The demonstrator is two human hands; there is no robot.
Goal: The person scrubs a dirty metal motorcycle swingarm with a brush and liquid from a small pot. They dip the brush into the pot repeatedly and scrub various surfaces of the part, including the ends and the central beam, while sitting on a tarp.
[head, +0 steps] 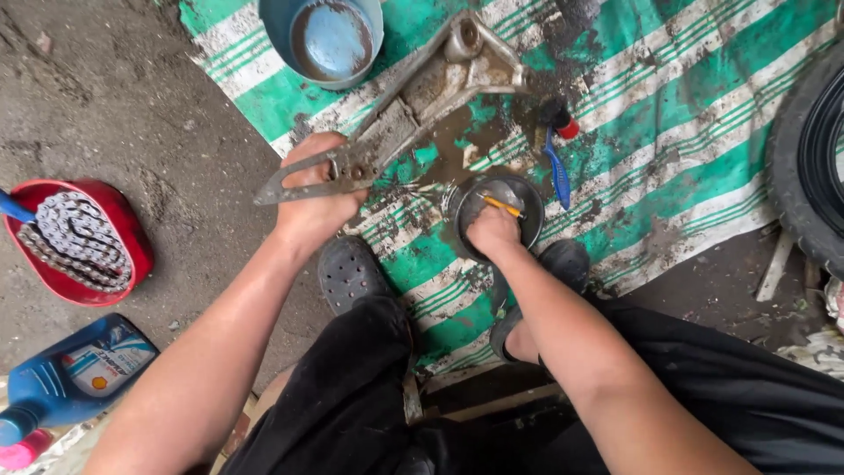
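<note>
On mat: left hand (314, 195) grips bracket (400, 123).

light: soft, even daylight — shadows: faint | focus: sharp | edges: slight wide-angle bend

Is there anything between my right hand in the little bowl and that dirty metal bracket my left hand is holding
Nothing visible blocks it. The right hand is at the small metal bowl, holding a yellow-handled tool. The metal bracket, gripped by the left hand, lies just up and left across bare striped tarp. The blue brush lies off to the right.
</note>
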